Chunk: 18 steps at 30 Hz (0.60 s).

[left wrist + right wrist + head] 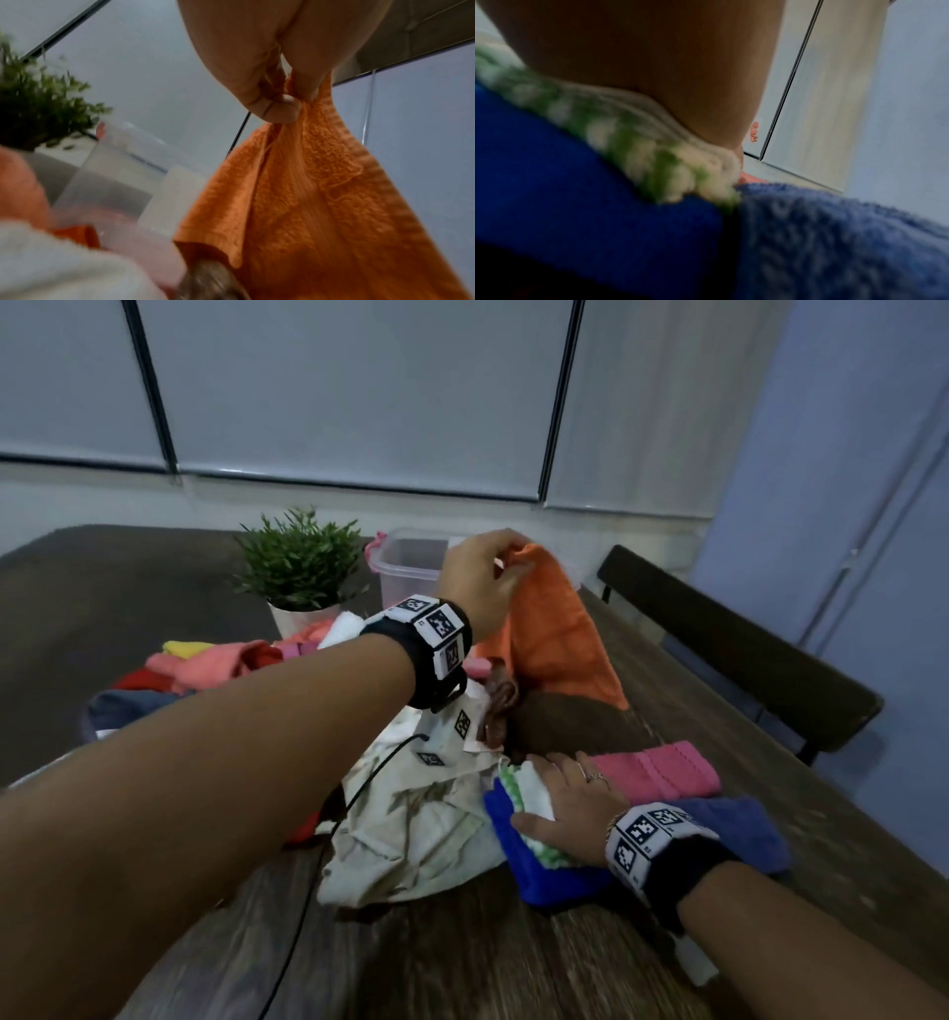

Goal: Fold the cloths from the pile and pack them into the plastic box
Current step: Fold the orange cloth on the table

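Note:
My left hand [506, 562] pinches a corner of an orange cloth [557, 634] and holds it up in front of the clear plastic box [405, 567]. The left wrist view shows thumb and fingertips [282, 107] squeezing the orange cloth [321, 213], which hangs down. My right hand [560, 796] lies flat on a green-and-white cloth [534, 793] stacked on a folded bright blue cloth [544, 870]. In the right wrist view the palm [654, 60] presses the green-and-white cloth [628, 130] onto the blue cloth [577, 182]. A pile of mixed cloths [215, 660] lies at the left.
A potted plant [300, 567] stands left of the box. A folded pink cloth [662, 770] and a paler blue cloth [739, 829] lie by my right hand. A crumpled cream cloth [421, 824] sits mid-table. A dark chair [739, 644] stands at the table's right edge.

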Motion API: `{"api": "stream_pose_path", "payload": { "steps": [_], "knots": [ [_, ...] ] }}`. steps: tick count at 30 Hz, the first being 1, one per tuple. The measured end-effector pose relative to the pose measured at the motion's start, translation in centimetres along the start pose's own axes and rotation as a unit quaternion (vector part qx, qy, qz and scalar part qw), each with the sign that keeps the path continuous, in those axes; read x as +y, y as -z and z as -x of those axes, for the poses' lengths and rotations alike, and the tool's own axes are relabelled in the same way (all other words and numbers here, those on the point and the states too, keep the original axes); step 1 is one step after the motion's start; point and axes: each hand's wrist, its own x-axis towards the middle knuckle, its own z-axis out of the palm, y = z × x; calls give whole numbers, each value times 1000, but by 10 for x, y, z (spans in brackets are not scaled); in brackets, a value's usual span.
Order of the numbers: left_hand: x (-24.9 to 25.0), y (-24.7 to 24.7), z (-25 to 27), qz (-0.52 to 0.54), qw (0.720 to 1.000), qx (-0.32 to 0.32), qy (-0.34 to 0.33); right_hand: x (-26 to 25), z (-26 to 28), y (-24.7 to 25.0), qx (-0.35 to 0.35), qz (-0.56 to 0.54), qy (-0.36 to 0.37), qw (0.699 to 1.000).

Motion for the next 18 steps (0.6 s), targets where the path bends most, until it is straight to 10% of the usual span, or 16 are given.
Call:
{"api": "stream_pose_path", "payload": {
  "steps": [8, 14, 18],
  "knots": [
    [23, 67, -2, -109, 991, 29, -75, -18, 32, 68, 92, -87, -56, 990],
    [44, 90, 16, -131, 989, -8, -71, -59, 45, 126, 234, -405, 49, 882],
    [54, 97, 28, -113, 992, -22, -56, -108, 48, 140, 233, -397, 80, 884]
  ]
}}
